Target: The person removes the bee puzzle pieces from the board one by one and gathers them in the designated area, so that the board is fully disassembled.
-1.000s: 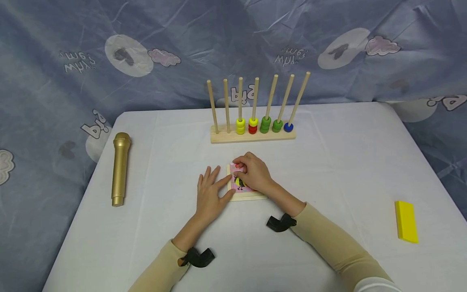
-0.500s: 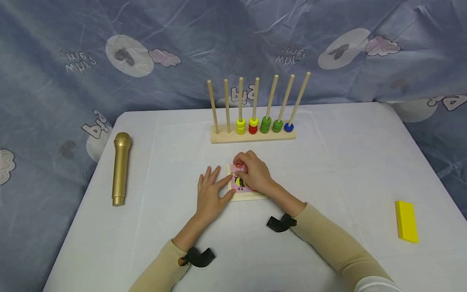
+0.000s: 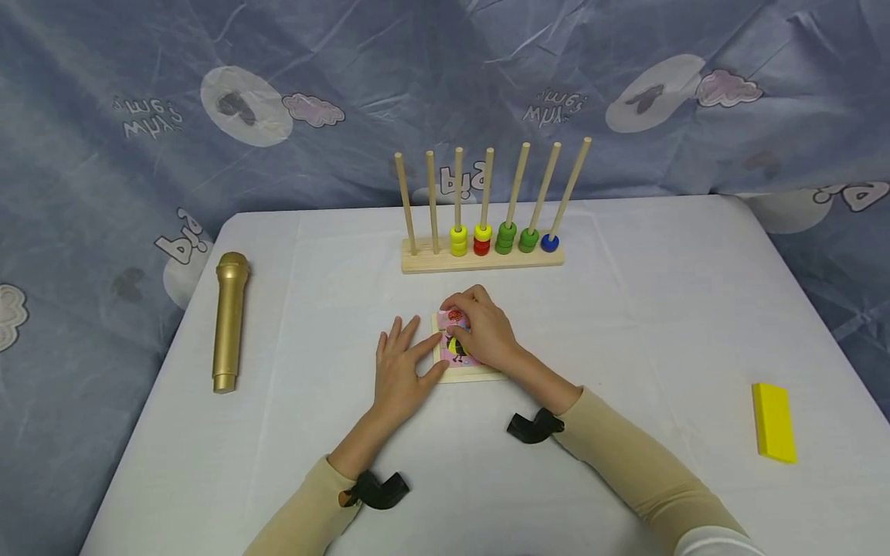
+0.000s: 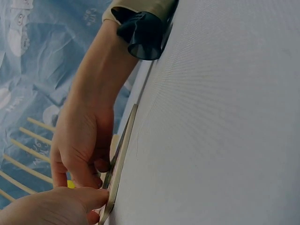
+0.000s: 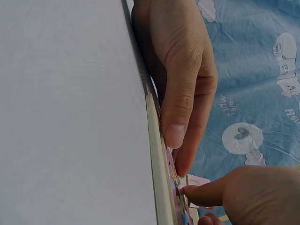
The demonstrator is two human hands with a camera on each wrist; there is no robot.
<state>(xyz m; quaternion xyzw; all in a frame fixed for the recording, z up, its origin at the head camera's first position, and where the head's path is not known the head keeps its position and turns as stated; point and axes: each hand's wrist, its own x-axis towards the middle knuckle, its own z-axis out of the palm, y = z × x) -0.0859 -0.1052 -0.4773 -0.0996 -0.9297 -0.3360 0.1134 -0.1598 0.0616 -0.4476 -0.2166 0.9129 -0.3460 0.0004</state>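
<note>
A small wooden puzzle board (image 3: 473, 374) with a pink bee picture lies on the white table in front of the person. The left hand (image 3: 402, 377) spreads its fingers at the board's left side, index finger and thumb touching the edge. The right hand (image 3: 488, 330) reaches over the board and covers its right part; its thumb and index finger pinch a pink puzzle piece (image 3: 454, 316) with a red figure at the upper left corner. In the right wrist view this puzzle piece (image 5: 198, 182) stands tilted up from the board, beside the index fingertip.
A wooden peg rack (image 3: 483, 262) with yellow, red, green and blue rings stands behind the board. To the left lies a gold toy microphone (image 3: 230, 323), to the right a yellow block (image 3: 774, 423). A printed blue-grey cloth (image 3: 417, 85) hangs behind the table.
The right hand's fingers have shifted slightly up and left, and more of the red figure on the puzzle piece shows. The left hand has stayed in place.
</note>
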